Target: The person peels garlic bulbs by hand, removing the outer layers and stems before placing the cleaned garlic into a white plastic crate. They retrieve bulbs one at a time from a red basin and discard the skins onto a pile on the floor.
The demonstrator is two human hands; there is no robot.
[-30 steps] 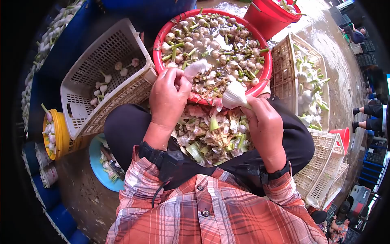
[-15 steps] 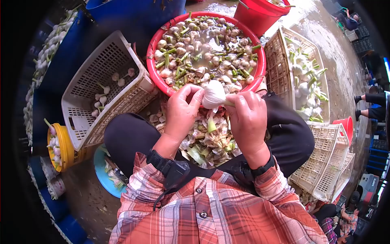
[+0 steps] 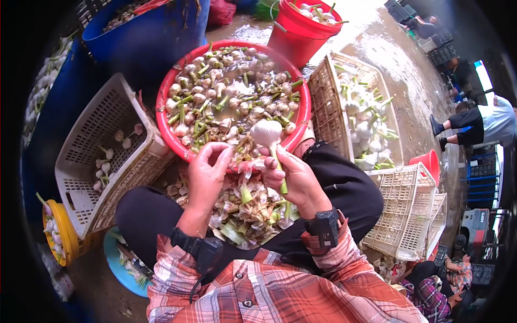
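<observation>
My right hand [image 3: 297,180] is closed around the green stem of a garlic bulb [image 3: 266,132], which points up and away from me over the near rim of a red basin [image 3: 305,107]. The bulb is white and smooth. To its left, my left hand [image 3: 209,168] is apart from the garlic, thumb and forefinger loosely bent with a gap between them and nothing visible in them. Many garlic bulbs with cut stems float in murky water in the basin. Below my hands, a heap of garlic peelings [image 3: 242,207] lies between my legs.
At left are a white crate [image 3: 75,177] with a few bulbs, a yellow bucket [image 3: 81,245] and a light blue basin [image 3: 111,250]. On the right, a cream crate [image 3: 325,102] holds clean garlic, near stacked crates [image 3: 398,210]. Behind stands a red bucket [image 3: 296,40]. Other people are at far right.
The garlic has turned from lying sideways between both hands to bulb-up in my right hand. My left hand has come away from it. The view has shifted right.
</observation>
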